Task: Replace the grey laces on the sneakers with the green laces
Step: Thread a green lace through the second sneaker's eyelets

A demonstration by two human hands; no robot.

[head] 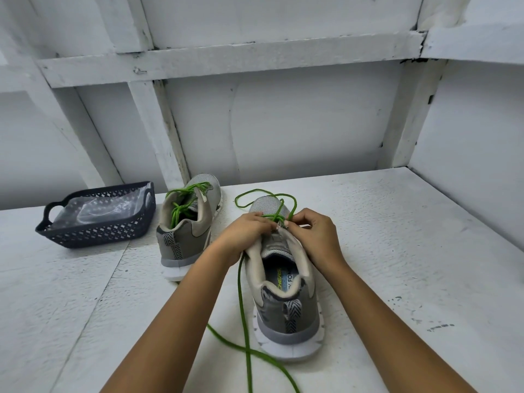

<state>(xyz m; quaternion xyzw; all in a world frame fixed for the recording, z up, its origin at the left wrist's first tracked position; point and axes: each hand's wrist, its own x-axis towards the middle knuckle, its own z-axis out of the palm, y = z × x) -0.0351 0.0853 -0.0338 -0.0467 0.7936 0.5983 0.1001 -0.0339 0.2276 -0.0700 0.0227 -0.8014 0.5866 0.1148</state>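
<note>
Both hands on the near sneaker (pixel 286 293) mid-table (pixel 397 251) — left hand (pixel 243 231) and right hand (pixel 314 234) each pinch the green lace (pixel 243 307) at the eyelets, loose tails trailing near. Far-left sneaker (pixel 187 228) already green-laced; dark basket (pixel 96 231) further left

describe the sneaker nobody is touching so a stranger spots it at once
On the white table, find the dark basket at the far left. The grey sneaker stands just right of it, heel toward the camera. Unlike the nearer sneaker, whose green lace trails over the table, nobody touches it.
</note>
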